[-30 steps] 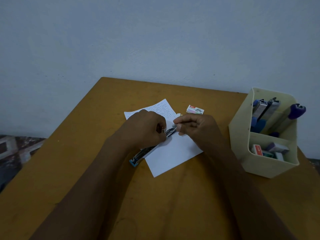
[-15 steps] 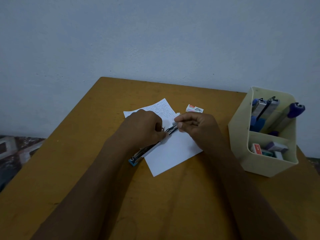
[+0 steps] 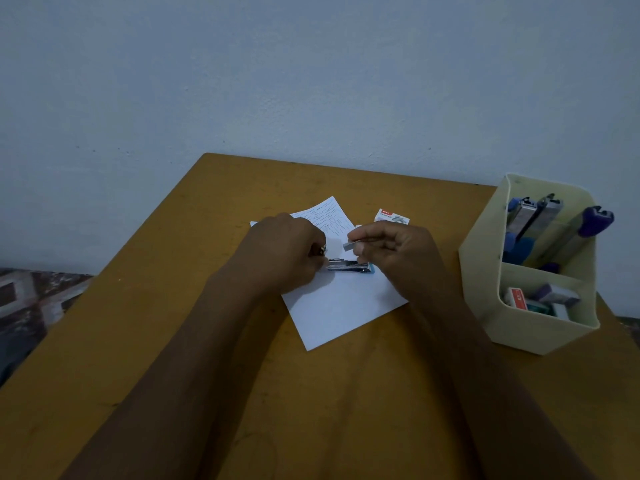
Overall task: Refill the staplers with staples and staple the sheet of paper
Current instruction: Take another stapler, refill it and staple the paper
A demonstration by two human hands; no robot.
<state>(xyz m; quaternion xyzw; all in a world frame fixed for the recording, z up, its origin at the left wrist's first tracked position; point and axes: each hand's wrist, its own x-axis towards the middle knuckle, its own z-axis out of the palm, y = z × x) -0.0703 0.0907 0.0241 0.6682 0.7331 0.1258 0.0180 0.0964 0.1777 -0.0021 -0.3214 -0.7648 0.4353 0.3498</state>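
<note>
White sheets of paper lie in the middle of the wooden table; the far sheet bears handwriting. On them lies a small stapler, metal with a light-blue end, now almost level across the view. My left hand grips its left end. My right hand pinches a short grey strip of staples just above the stapler's open channel. A small white staple box sits behind my right hand.
A cream plastic organiser stands at the table's right edge. Its back compartment holds several upright staplers, blue and purple. Its front compartment holds small staple boxes. A pale wall rises behind the table, and patterned fabric shows at left.
The stapler has swung from a diagonal lie to nearly level, its blue end now to the right. My right hand lifted a little, and the staple strip shows above the stapler.
</note>
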